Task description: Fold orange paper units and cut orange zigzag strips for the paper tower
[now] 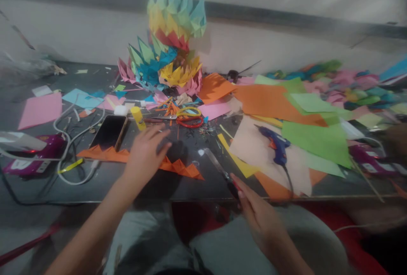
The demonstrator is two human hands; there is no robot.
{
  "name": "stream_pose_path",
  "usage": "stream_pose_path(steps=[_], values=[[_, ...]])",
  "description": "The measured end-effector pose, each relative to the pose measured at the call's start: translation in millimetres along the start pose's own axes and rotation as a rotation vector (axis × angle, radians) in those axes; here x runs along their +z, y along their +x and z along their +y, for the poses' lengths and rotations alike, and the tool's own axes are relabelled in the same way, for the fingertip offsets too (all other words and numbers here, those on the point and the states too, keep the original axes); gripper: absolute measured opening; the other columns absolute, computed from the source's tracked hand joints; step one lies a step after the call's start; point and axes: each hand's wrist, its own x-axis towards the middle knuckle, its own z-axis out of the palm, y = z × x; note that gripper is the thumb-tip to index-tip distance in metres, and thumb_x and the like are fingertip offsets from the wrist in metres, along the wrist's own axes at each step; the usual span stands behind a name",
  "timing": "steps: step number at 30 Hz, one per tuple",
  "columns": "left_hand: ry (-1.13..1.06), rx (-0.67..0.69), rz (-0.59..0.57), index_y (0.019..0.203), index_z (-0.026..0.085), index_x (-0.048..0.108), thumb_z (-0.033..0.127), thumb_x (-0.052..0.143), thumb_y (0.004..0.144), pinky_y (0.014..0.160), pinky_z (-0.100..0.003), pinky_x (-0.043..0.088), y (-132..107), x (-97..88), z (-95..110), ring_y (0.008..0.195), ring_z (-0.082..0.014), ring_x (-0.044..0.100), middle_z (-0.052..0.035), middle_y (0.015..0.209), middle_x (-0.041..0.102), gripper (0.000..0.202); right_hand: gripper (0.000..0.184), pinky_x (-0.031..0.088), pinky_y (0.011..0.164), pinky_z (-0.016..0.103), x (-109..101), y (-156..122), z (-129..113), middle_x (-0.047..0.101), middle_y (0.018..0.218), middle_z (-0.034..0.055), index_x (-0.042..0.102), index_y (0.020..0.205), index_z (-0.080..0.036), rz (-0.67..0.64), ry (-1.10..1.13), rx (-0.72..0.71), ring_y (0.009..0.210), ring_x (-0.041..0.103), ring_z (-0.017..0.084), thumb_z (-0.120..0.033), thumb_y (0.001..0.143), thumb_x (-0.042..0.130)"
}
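Note:
My left hand (146,152) lies flat with fingers spread on a strip of folded orange paper points (181,167) that runs along the dark table (197,186). My right hand (257,211) is closed round the handle of a long thin blade tool (218,165) whose tip rests on the table beside the strip. A tall stack of folded paper crowns (171,42) in many colours stands at the back centre.
A phone (110,131) and a yellow glue stick (138,118) lie left of my left hand. Scissors (189,119), a blue glue gun (278,144), loose coloured sheets (302,114), white cables (73,139) and a purple device (44,150) crowd the table. Another person's hand (394,139) shows at far right.

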Motion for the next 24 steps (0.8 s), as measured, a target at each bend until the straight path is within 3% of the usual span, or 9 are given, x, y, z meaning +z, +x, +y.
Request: stream_pose_path(steps=[3, 8, 16, 24], values=[[-0.095, 0.078, -0.090, 0.091, 0.020, 0.065, 0.029, 0.055, 0.084, 0.083, -0.038, 0.047, -19, 14.9, 17, 0.091, -0.0194, 0.061, -0.0038, 0.098, 0.068, 0.015, 0.045, 0.054, 0.076, 0.027, 2, 4, 1, 0.065, 0.110, 0.0095, 0.044, 0.132, -0.020, -0.057, -0.051, -0.038, 0.096, 0.064, 0.017, -0.028, 0.092, 0.026], [-0.193, 0.209, -0.119, 0.086, 0.020, 0.066, 0.027, 0.052, 0.086, 0.078, -0.033, 0.047, -41, 32.2, 32, 0.087, -0.0162, 0.061, -0.0031, 0.091, 0.069, 0.015, 0.046, 0.055, 0.069, 0.026, 1, 7, 7, 0.064, 0.109, 0.0097, 0.041, 0.134, -0.021, -0.098, -0.106, -0.086, 0.092, 0.064, 0.017, -0.021, 0.090, 0.027], [-0.194, 0.285, -0.179, 0.094, 0.021, 0.064, 0.031, 0.054, 0.085, 0.080, -0.034, 0.044, -45, 35.5, 30, 0.088, -0.0160, 0.061, -0.0015, 0.091, 0.069, 0.017, 0.046, 0.054, 0.073, 0.027, -11, 14, 15, 0.064, 0.108, 0.0078, 0.037, 0.136, -0.026, -0.154, -0.133, -0.187, 0.091, 0.064, 0.016, -0.021, 0.091, 0.026], [-0.173, 0.329, -0.175, 0.089, 0.020, 0.064, 0.018, 0.053, 0.085, 0.075, -0.031, 0.045, -49, 32.8, 28, 0.082, -0.0143, 0.060, -0.0009, 0.088, 0.068, 0.013, 0.045, 0.053, 0.075, 0.032, -20, 27, 23, 0.065, 0.100, 0.0080, 0.042, 0.133, -0.024, -0.175, -0.139, -0.199, 0.088, 0.063, 0.017, -0.024, 0.091, 0.026]])
